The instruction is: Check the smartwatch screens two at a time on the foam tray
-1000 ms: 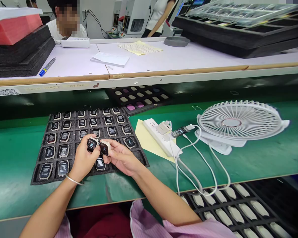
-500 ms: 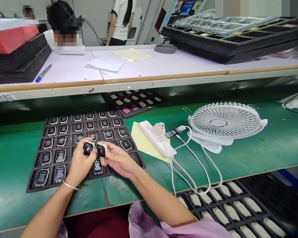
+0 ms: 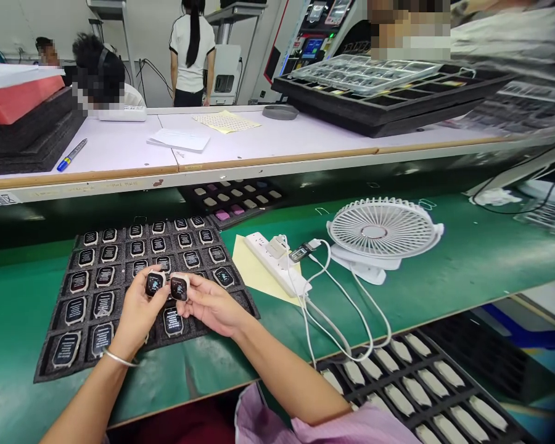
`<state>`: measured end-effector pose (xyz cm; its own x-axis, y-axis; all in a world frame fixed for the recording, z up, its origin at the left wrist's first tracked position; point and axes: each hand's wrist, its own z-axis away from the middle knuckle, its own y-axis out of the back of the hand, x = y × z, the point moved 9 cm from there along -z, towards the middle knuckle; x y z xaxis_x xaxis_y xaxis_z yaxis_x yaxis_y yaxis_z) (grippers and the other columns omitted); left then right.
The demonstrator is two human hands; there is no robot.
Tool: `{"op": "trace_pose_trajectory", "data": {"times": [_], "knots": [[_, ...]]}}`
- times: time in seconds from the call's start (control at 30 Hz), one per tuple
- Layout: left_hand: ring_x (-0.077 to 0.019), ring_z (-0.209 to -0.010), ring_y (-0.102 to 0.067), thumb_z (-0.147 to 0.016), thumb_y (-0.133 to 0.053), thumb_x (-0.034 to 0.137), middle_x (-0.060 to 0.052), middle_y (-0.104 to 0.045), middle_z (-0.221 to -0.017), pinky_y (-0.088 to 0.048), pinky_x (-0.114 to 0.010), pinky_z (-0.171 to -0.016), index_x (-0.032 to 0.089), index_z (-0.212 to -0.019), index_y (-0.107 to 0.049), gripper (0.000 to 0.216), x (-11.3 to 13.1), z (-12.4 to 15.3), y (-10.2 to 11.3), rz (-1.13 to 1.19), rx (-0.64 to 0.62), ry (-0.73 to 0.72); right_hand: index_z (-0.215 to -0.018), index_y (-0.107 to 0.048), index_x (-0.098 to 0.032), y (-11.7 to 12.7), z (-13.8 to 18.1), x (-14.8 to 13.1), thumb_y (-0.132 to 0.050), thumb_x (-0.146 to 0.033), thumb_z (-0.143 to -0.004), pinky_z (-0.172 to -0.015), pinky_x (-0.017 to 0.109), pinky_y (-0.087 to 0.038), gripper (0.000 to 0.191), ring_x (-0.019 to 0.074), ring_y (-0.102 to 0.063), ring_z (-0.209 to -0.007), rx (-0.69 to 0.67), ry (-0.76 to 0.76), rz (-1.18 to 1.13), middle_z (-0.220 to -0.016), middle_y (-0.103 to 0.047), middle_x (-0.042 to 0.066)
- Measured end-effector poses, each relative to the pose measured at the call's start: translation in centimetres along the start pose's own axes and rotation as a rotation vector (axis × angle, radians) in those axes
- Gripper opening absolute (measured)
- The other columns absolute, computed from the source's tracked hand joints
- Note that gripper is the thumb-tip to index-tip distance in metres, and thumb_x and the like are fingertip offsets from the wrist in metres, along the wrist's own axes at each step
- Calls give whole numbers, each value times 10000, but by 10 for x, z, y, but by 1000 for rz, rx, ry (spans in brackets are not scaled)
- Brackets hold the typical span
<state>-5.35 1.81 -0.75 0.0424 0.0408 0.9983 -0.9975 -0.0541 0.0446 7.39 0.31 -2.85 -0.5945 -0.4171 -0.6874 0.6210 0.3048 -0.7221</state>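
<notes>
My left hand (image 3: 137,311) grips a smartwatch body (image 3: 155,284) between thumb and fingers, its dark lit screen facing up. A second smartwatch body (image 3: 179,288) is pinched in my right hand (image 3: 213,303), side by side with the first. Small coloured graphics show on both screens. Below my hands lies a dark foam tray (image 3: 87,320) with rows of strapless smartwatches in its pockets, most with white text on their screens. One watch (image 3: 172,321) sits in a pocket just under my right hand. My forearms and hands hide some of the pockets.
Right of the tray, a white power strip (image 3: 272,262) with chargers and cables rests on yellow paper (image 3: 242,265). Beyond it stands a white fan (image 3: 379,231). Another tray (image 3: 425,394) with pale pieces is at lower right. A raised shelf (image 3: 240,145) crosses the back; people are behind it.
The view has swung to the right and tilted up a little. Both hands still hold the two watches side by side. A blurred person now shows at upper right.
</notes>
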Motion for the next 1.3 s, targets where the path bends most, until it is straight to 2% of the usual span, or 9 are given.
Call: {"op": "trace_pose_trajectory", "data": {"times": [0.1, 0.2, 0.3, 0.57, 1.07, 1.3], "knots": [[-97, -606, -549, -714, -738, 426, -14, -656, -890, -456, -252, -605, 142, -1232, -577, 612, -6, 1, -8, 179, -71, 140, -1180, -666, -179, 7, -2, -4, -811, -345, -773, -640, 254, -480, 462, 139, -678, -684, 46, 5, -14, -789, -713, 21], [-98, -586, -589, -715, -750, 418, -15, -677, -869, -476, -252, -609, 133, -1314, -525, 700, -5, 4, -11, 281, -81, 190, -1272, -588, -201, 15, -1, -11, -744, -317, -812, -653, 288, -498, 499, 170, -706, -716, 114, 28, -4, -904, -744, 51], [-109, -591, -630, -716, -756, 369, -8, -678, -870, -484, -247, -587, 159, -1354, -511, 715, -3, 4, -11, 289, -88, 177, -1254, -574, -220, 19, 1, -17, -714, -265, -814, -652, 291, -501, 464, 163, -704, -711, 154, 52, 58, -1002, -739, 59], [-114, -627, -681, -751, -716, 263, -24, -687, -946, -531, -254, -622, 183, -1348, -549, 625, -4, 3, -14, 239, -123, 125, -1140, -593, -232, 16, 5, -18, -710, -196, -772, -657, 289, -507, 388, 129, -663, -660, 183, 130, 196, -885, -708, 1], [-122, -587, -691, -747, -679, 261, -5, -688, -858, -566, -253, -593, 171, -1171, -579, 444, -2, 3, -17, 199, -155, 89, -1114, -563, -231, 17, 6, -19, -726, -274, -789, -624, 298, -484, 366, 131, -646, -619, 214, 144, 265, -752, -672, -36], [-116, -566, -687, -734, -686, 263, -16, -701, -920, -566, -252, -580, 177, -1120, -567, 413, -3, 3, -18, 210, -155, 104, -1097, -558, -227, 17, 6, -19, -732, -290, -797, -619, 286, -480, 353, 125, -649, -603, 218, 139, 289, -744, -671, -39]]}}
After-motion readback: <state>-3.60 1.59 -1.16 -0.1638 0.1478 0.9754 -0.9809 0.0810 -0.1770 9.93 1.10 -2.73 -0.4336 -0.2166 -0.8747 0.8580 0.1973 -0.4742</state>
